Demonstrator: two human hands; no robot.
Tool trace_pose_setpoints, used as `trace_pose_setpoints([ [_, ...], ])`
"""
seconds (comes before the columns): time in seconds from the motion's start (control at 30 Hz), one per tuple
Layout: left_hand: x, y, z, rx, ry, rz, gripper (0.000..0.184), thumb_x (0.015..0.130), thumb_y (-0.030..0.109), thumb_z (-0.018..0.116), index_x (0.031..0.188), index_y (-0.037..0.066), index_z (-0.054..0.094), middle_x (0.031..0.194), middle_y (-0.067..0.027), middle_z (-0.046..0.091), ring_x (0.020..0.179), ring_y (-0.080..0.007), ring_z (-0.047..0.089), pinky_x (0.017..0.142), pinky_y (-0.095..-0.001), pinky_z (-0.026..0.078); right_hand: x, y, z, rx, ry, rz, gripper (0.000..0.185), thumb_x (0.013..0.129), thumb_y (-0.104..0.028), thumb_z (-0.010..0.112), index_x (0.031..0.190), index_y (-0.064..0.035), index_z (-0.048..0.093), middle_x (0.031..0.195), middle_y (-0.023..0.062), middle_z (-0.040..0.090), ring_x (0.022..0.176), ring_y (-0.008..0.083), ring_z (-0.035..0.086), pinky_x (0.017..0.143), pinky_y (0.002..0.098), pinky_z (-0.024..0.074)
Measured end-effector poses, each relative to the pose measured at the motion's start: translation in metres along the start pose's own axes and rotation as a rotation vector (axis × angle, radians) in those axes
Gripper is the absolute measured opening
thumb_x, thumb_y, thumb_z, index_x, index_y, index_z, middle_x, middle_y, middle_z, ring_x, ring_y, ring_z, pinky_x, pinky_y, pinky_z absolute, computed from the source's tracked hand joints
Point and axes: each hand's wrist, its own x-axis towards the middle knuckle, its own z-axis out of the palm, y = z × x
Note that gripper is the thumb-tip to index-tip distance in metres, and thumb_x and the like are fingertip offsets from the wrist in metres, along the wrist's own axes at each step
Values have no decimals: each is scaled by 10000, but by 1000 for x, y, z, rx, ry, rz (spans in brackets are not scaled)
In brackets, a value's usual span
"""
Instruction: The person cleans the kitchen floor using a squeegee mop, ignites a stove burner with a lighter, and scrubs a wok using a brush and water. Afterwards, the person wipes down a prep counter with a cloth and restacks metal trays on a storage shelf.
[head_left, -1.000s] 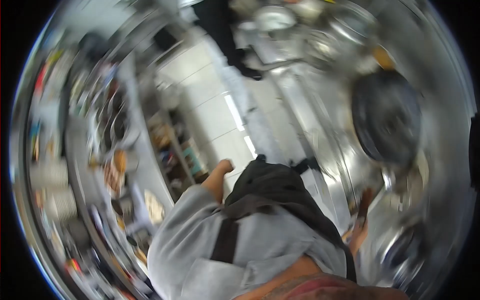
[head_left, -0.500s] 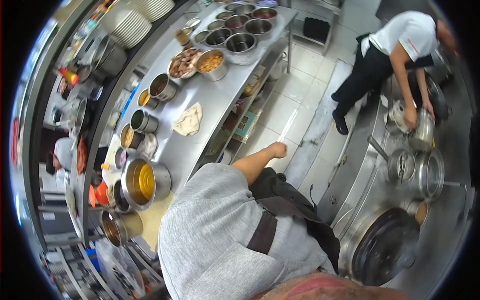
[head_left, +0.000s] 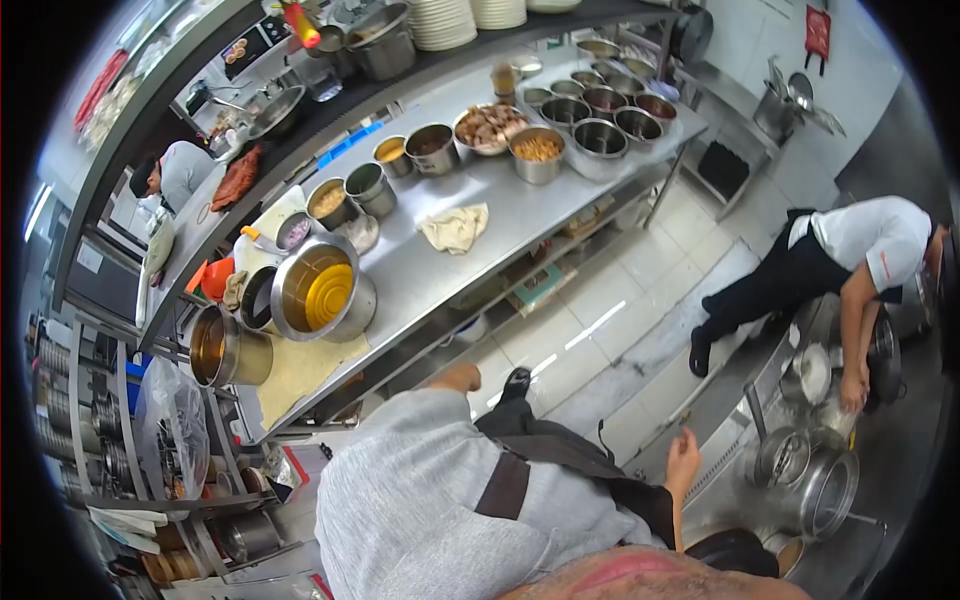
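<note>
My left hand point(head_left: 458, 378) shows just past the grey sleeve, loosely curled, with nothing visible in it. It is near the front edge of the steel table point(head_left: 400, 310), apart from it. My right hand point(head_left: 684, 458) hangs beside the dark apron with its fingers loosely bent and apart, holding nothing. It is nearest the steel cooking counter point(head_left: 722, 478) at the right. On the table are a large pot of yellow liquid point(head_left: 328, 290), a crumpled cloth point(head_left: 455, 228), a bowl of meat pieces point(head_left: 490, 127) and a pot of orange-brown pieces point(head_left: 537, 150).
A co-worker in a white shirt point(head_left: 870, 235) bends over pans at the right. A strainer-like pan point(head_left: 783, 457) stands on that counter. Several steel pots point(head_left: 600, 135) sit at the table's far end. Tiled floor point(head_left: 585, 330) runs between. Another person point(head_left: 180, 175) is behind the shelf.
The view has turned, and the table now lies more across it. My left hand has drawn back towards my body. My right hand has come into view. The co-worker still bends over the pans.
</note>
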Motion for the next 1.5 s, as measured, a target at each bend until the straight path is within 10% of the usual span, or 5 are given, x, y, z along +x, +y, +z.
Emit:
trace_pose_setpoints([
  [0.37,1,42,-178,-539,1186,596,423,724,135,595,1129,28,535,1261,-183,429,1170,-369,414,975,-471,367,-85,16,118,-404,-567,144,236,780,-136,582,986,-32,634,697,166,607,679,279,623,629,361,483],
  [0.87,24,-64,-250,-296,683,264,711,824,363,563,1400,54,282,1490,-171,147,1393,-329,63,1099,-513,135,61,-137,194,-289,-420,-22,239,772,-85,561,978,-4,651,674,178,636,511,221,628,530,342,492],
  [0.93,22,-71,-252,-353,629,336,660,794,353,594,1350,64,386,1484,-184,152,1389,-343,75,1088,-537,152,54,-108,201,-423,-409,-607,185,756,-86,576,891,-7,674,611,167,621,509,243,627,542,355,498],
  [1.17,-77,-118,-282,-874,1010,836,512,765,236,661,1237,82,533,1287,-168,500,1172,-290,495,983,-361,391,33,-99,208,-488,-635,-173,170,748,-92,580,860,-9,678,596,168,617,518,260,630,554,360,502],
  [1.5,-360,-309,-395,-426,2044,214,289,804,101,617,1081,19,616,1029,-130,651,933,-193,618,809,-290,462,120,-119,264,-405,-594,-119,190,755,-121,588,895,-20,668,617,174,631,542,278,645,545,359,510],
])
